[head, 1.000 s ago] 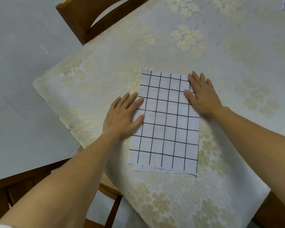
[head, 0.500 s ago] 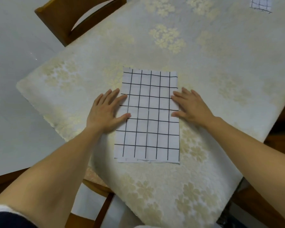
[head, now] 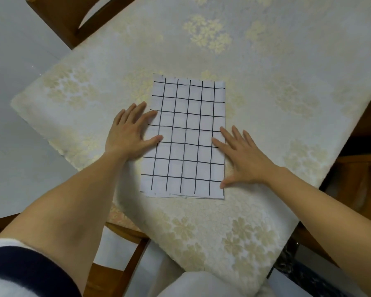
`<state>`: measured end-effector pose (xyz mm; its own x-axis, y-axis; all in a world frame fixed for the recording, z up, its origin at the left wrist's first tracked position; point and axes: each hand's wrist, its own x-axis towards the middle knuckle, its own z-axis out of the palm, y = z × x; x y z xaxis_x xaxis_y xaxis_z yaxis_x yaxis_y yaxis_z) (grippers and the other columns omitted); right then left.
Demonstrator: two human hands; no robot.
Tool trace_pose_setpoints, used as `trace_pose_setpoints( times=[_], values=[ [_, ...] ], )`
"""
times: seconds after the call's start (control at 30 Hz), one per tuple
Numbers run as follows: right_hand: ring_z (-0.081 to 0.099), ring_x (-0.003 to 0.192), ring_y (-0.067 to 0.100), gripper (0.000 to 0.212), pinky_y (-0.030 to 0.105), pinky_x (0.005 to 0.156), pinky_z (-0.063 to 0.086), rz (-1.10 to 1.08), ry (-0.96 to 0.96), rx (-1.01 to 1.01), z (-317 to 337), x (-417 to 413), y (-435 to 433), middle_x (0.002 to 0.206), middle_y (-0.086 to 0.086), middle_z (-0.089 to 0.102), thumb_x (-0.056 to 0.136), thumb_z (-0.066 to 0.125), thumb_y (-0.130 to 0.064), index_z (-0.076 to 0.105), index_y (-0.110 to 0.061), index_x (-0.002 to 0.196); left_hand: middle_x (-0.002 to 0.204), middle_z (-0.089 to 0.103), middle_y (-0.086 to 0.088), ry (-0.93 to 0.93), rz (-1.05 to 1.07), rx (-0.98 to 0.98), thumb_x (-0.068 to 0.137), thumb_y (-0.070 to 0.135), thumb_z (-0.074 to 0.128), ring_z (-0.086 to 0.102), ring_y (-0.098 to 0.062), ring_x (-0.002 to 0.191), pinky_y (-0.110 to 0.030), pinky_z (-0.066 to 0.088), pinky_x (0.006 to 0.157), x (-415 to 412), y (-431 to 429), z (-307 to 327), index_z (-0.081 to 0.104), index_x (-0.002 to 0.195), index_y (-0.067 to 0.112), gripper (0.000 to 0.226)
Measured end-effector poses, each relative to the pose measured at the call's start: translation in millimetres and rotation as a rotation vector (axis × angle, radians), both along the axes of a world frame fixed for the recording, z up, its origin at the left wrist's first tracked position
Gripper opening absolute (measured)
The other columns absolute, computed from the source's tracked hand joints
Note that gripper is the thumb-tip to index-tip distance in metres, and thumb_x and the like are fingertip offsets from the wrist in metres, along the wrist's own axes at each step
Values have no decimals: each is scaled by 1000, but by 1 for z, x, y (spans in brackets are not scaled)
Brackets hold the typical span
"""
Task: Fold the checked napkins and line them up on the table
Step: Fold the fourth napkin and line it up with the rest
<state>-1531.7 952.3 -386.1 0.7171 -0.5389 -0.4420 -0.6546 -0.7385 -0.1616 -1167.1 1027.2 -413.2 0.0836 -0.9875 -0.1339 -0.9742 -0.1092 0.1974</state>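
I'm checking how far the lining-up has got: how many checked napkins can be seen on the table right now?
1. The checked napkin lies folded near the table's front edge, between the left hand and right hand. Others may lie outside the view.

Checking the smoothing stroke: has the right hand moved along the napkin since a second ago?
Yes. The right hand slid from the checked napkin's far corner toward its near edge.

Cream floral tablecloth [head: 266, 93] drapes over the edge; wooden chair [head: 58, 20] sits tucked at the far-left corner, pale floor [head: 13, 61] beyond.
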Motion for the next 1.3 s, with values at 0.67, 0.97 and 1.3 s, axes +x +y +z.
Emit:
trace_pose_setpoints(
  times=[0.67, 0.97, 1.3],
  values=[
    [59, 95, 28, 28, 40, 87, 49, -1036, -220, 84, 7, 48, 49, 105, 3, 52, 87, 70, -50, 62, -24, 88, 149, 45, 5, -213, -944, 226, 82, 56, 78, 43, -23, 131, -36, 37, 106, -178, -140, 59, 54, 137, 35, 63],
    [52, 61, 14, 18, 27, 58, 41, -920, -374, 393, 21, -29, -8, 68, -1, 63, 89, 75, -32, 61, -24, 81, 99, 67, 7, -121, -838, 461, 96, 49, 66, 62, -22, 98, -35, 50, 89, -184, -182, 78, 71, 111, 24, 29],
    [63, 95, 19, 14, 28, 81, 42, -866, -273, 217, 26, -102, -133, 93, -3, 69, 90, 74, -28, 75, -19, 100, 113, 73, -5, 224, -244, 382, 98, 39, 68, 65, -26, 104, -33, 48, 87, -107, -189, 55, 75, 113, 15, 29]
  ],
)
